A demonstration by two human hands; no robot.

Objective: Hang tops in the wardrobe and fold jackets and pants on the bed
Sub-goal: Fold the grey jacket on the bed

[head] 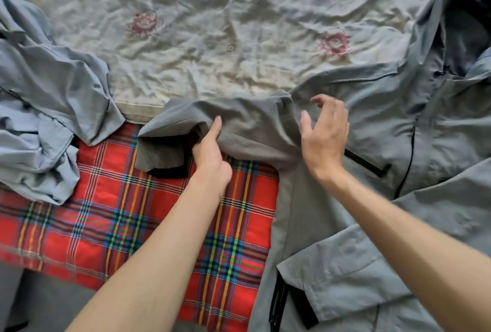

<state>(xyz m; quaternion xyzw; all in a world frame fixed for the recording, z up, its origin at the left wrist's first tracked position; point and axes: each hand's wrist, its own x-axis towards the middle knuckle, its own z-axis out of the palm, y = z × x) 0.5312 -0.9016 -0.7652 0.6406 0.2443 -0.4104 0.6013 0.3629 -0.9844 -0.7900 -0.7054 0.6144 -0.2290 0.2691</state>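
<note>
A grey zip jacket (385,129) lies spread on the bed at the right, hood toward the top right. Its left sleeve (239,124) stretches out to the left across the red plaid blanket, its black cuff at the end. My left hand (210,151) pinches the sleeve near the cuff, thumb on top and fingers tucked under the fabric. Over the shoulder seam hovers my right hand (324,135), fingers loosely spread and holding nothing. The jacket's other sleeve is folded over its lower front at the bottom right.
A crumpled blue-grey garment (45,108) lies heaped at the left edge of the bed. A pale flowered sheet (212,39) covers the far part of the bed. The red plaid blanket (132,212) covers the near part.
</note>
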